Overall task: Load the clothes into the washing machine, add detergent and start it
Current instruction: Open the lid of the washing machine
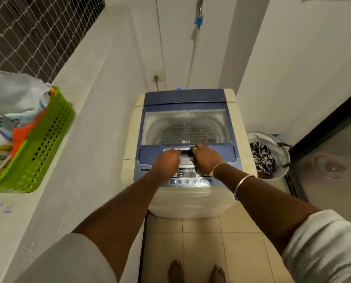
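Closed blue glass-windowed lid [185, 127] on cream washing machine [191, 201]: my left hand [167, 162] and right hand [206, 158] both grip its grey handle [185, 153].

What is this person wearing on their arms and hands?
Pale, loose sleeves cover both upper arms: left sleeve, right sleeve. The left hand wears no visible jewellery. The right hand has a ring on one finger, a thin yellow thread at the wrist and a silver bangle further up the forearm.
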